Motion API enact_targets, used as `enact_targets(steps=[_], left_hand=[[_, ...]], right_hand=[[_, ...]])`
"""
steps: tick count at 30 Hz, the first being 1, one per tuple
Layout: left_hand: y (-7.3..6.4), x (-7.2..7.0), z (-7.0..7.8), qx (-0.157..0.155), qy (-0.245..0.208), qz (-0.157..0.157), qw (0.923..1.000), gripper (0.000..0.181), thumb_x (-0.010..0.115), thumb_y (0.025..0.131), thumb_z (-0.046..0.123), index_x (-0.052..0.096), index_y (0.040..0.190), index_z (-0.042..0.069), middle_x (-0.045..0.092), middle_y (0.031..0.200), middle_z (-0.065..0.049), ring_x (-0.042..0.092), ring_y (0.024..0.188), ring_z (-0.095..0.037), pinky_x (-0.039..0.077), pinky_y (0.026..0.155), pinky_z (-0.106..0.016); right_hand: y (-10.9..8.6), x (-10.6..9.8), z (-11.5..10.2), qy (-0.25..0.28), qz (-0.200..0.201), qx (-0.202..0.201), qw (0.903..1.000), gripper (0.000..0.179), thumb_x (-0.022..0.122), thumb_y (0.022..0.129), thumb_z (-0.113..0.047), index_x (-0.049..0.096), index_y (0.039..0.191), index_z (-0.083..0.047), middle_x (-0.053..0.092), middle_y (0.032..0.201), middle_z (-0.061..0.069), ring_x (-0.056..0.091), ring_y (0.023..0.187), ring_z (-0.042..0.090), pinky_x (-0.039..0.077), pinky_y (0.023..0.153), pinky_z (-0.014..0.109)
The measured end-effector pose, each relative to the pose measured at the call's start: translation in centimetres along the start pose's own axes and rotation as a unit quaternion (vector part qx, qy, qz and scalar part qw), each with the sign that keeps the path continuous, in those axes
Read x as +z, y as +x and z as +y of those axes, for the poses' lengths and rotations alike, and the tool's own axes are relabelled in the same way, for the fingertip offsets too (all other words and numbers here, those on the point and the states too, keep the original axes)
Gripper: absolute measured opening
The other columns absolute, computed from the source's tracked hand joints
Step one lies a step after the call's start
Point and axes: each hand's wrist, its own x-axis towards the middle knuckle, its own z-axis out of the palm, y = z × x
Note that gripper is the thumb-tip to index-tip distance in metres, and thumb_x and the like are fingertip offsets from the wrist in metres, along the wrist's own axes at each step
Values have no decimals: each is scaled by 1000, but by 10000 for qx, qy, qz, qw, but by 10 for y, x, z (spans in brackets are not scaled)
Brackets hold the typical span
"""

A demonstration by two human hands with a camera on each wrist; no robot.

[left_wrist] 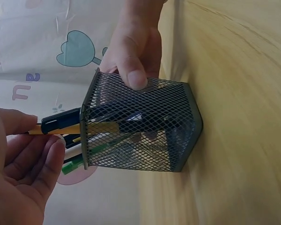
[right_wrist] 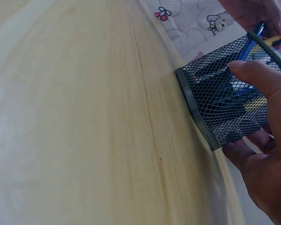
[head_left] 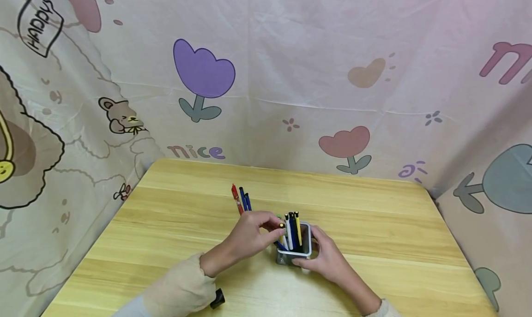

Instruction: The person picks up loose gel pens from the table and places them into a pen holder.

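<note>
A black mesh pen holder (head_left: 287, 260) stands on the wooden table with several pens in it. My right hand (head_left: 330, 258) grips its side, the thumb (right_wrist: 253, 72) against the mesh and the other fingers round the far wall. Over the rim, my left hand (head_left: 252, 233) pinches a yellow pen (left_wrist: 71, 130) near its top end between thumb and fingers. The pen's lower part shows through the mesh, inside the holder. Beside it in the holder are a dark blue pen with a clip (left_wrist: 61, 121), a green pen (left_wrist: 73, 166) and a white pen (left_wrist: 73, 152).
Behind my left hand, a red pen (head_left: 236, 198) and two blue pens lie on the table (head_left: 183, 188), their near ends hidden by the hand. A small black object (head_left: 218, 298) shows beside the left sleeve. A printed cloth (head_left: 282, 77) hangs behind the table.
</note>
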Motion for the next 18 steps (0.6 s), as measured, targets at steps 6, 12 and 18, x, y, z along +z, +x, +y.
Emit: enact_targets(steps=[6,12,18], left_hand=[[-2,2,-2,-24,103,-123,9999,6,78,87,4,76,91,8,74,79,-1,61,70,2,58,62,-19],[-2,3,-2,-188,251,-175,9994,5,78,87,9,76,90,6,70,75,0,54,67,5,55,56,-22],[-1,3,-3,-312,407,-176,9985,9,78,87,9,78,96,7,71,78,0,54,68,5,55,57,-20]], right_hand=[[1,0,-1,29,35,-11,10000,80,94,73,-31,55,141,-16,63,132,6,64,120,17,57,103,30],[1,0,-1,67,35,-3,10000,80,94,73,-30,55,142,-16,63,132,6,63,119,14,57,103,27],[1,0,1,49,24,29,10000,81,94,73,-32,54,142,-17,63,133,6,63,120,17,56,104,33]])
